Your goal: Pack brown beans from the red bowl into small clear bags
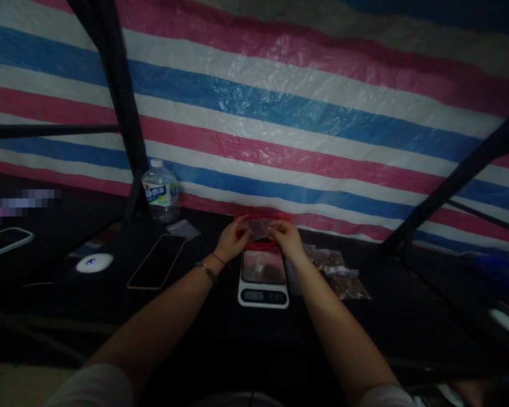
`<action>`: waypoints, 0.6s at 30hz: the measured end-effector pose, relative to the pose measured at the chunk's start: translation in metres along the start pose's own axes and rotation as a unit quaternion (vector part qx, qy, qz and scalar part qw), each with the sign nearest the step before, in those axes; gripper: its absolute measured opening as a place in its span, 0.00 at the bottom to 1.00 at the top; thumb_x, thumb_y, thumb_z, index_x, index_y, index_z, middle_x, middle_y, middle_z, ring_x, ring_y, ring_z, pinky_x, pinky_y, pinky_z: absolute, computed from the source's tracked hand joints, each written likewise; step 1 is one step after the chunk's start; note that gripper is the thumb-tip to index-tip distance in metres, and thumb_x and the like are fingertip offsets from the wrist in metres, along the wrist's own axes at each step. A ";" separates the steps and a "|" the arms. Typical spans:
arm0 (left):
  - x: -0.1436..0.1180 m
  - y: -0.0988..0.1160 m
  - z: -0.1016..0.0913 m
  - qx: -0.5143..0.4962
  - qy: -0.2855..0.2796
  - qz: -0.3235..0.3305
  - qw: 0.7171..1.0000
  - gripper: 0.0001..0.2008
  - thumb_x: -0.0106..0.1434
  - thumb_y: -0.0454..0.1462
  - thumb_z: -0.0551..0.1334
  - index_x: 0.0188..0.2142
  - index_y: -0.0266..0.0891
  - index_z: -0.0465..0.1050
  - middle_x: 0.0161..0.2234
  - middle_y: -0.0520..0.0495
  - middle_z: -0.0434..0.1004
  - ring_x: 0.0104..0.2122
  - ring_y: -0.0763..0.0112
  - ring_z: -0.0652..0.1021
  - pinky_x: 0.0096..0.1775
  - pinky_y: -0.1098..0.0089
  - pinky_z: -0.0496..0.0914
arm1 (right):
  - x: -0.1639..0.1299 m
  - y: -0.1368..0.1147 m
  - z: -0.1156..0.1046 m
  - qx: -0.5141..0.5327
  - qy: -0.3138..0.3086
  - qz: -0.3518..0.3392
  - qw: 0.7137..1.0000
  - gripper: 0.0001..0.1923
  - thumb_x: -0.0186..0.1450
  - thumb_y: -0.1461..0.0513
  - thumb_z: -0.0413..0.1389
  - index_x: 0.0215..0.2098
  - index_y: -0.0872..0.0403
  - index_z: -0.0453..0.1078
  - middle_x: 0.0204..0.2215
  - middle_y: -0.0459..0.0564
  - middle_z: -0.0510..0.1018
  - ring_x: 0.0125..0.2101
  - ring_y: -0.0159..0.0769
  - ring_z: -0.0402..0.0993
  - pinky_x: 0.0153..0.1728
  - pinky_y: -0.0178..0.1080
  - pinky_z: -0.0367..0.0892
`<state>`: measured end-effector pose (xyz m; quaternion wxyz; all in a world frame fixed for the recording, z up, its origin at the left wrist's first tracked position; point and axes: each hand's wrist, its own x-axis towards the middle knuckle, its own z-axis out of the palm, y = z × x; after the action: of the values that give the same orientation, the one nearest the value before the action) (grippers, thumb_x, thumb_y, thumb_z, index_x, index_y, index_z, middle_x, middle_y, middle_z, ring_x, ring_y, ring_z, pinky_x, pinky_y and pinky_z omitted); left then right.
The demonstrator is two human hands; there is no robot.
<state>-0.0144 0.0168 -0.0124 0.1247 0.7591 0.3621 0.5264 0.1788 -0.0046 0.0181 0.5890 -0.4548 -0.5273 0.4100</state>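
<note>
Between my two hands a small clear plastic bag (258, 228) is stretched out above the back of a kitchen scale (263, 298). My left hand (234, 236) pinches its left end, and my right hand (285, 236) pinches the right end. Behind and beneath the bag shows something red (263, 216), partly hidden by my hands. The white scale has a shiny weighing plate and a small display whose digits I cannot read. Right of my right forearm lie several clear bags (346, 282) with brown bits inside, partly covered by the arm.
A dark phone (158, 262) lies left of my left arm, with a clear bag (184, 229) behind it. A large plastic bottle (160, 195) stands by a black frame post (125, 96). Farther left are a white rounded device (94, 263) and another phone (4, 243). Striped sheeting (280, 124) hangs behind.
</note>
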 end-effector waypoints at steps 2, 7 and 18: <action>0.000 0.003 0.000 -0.017 0.003 -0.018 1.000 0.24 0.63 0.38 0.57 0.58 0.38 0.60 0.37 0.47 0.78 0.39 0.66 0.78 0.46 0.65 0.71 | -0.003 0.001 -0.007 -0.030 0.008 0.010 0.999 0.15 0.48 0.54 0.65 0.31 0.52 0.71 0.23 0.43 0.76 0.21 0.32 0.69 0.23 0.36 0.68; 0.001 0.013 -0.002 -0.041 -0.026 -0.011 0.999 0.23 0.64 0.37 0.56 0.59 0.38 0.59 0.35 0.48 0.78 0.35 0.69 0.78 0.42 0.68 0.71 | -0.012 -0.002 -0.016 -0.049 0.036 -0.029 0.998 0.14 0.52 0.52 0.62 0.31 0.52 0.72 0.20 0.42 0.74 0.18 0.30 0.65 0.19 0.33 0.61; 0.002 0.008 0.001 -0.014 -0.027 0.034 0.999 0.23 0.65 0.37 0.54 0.59 0.36 0.59 0.35 0.48 0.78 0.37 0.68 0.77 0.46 0.64 0.70 | -0.041 -0.027 -0.082 -0.252 0.193 -0.144 0.937 0.18 0.61 0.50 0.55 0.40 0.53 0.78 0.34 0.52 0.82 0.31 0.42 0.77 0.35 0.43 0.71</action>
<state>-0.0100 0.0128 -0.0066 0.1267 0.7832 0.3249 0.5147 0.2560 -0.0594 0.0312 0.5983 -0.5781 -0.5491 0.0791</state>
